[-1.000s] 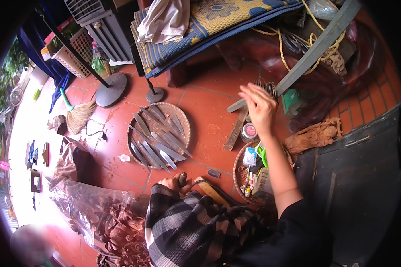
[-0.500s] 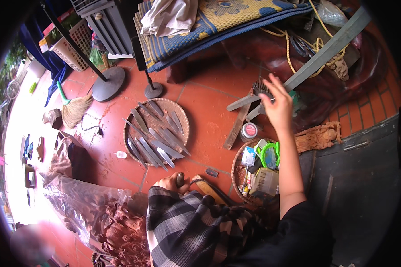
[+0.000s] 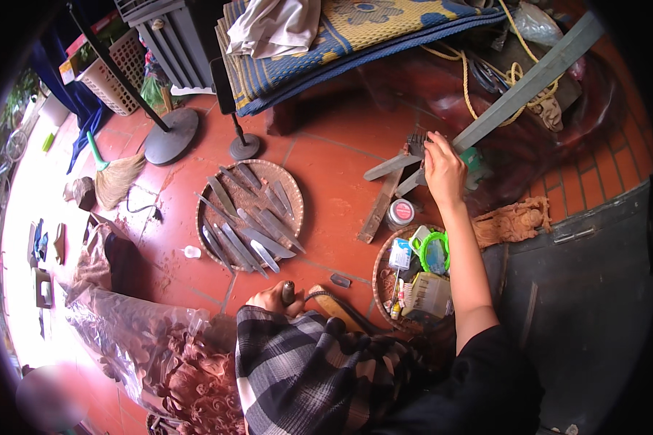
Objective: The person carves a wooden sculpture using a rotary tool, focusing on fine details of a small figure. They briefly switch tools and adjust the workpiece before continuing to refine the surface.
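Head view: R hand (image 3: 445, 170) is seen beside dark spiky bundle (image 3: 417, 142), by lower end of long grey bar (image 3: 531, 88); fingers held nearly together, whether on anything can't be told; L hand not made out for sure. Bundle judged light, stiff, prickly, best gripped low; spikes apparently pointed fwd, long axis approx. fore-aft

White glare floods the left, where a round patch (image 3: 53, 397) blurs.
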### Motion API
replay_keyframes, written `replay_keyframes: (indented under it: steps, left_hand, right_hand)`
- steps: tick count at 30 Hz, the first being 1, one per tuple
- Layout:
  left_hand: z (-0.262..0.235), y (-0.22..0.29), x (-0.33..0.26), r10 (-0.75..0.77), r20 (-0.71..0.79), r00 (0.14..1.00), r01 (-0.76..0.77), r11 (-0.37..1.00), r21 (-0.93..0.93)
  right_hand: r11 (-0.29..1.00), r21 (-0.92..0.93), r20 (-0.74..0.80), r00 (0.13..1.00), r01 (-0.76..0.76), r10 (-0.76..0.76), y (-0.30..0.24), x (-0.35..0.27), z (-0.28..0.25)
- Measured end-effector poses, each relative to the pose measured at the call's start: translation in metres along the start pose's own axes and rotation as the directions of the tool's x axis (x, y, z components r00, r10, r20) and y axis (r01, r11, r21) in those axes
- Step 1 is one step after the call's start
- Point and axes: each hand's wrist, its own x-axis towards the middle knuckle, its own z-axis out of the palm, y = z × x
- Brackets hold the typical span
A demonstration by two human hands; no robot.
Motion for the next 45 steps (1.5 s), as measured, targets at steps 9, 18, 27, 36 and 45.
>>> replay_keyframes:
  steps: [9,18,27,36,45]
  left_hand:
    - [-0.005,0.0,-0.001,-0.062,0.054,0.997,0.062,0.998,0.01]
    - [0.014,-0.016,0.002,0.021,0.008,1.0,-0.022,0.999,0.036]
    - [0.006,-0.01,-0.005,0.018,0.021,1.0,-0.015,0.987,-0.16]
    - [0.014,-0.015,-0.006,0.111,-0.07,0.991,-0.117,0.988,-0.101]
    - [0.008,-0.006,-0.006,0.012,-0.039,0.999,-0.015,0.997,-0.079]
  right_hand:
    - [0.931,0.365,-0.315,0.943,0.011,0.112,-0.036,0.002,-0.044]
    - [-0.442,0.605,0.733,0.68,-0.662,-0.018,-0.198,-0.081,-0.038]
    - [-0.482,0.406,0.802,0.555,-0.776,-0.219,-0.231,-0.082,-0.034]
    - [-0.519,0.4,0.781,0.578,-0.755,-0.238,-0.234,-0.073,-0.037]
    - [-0.063,0.777,0.587,0.756,-0.626,-0.289,-0.227,-0.068,-0.038]
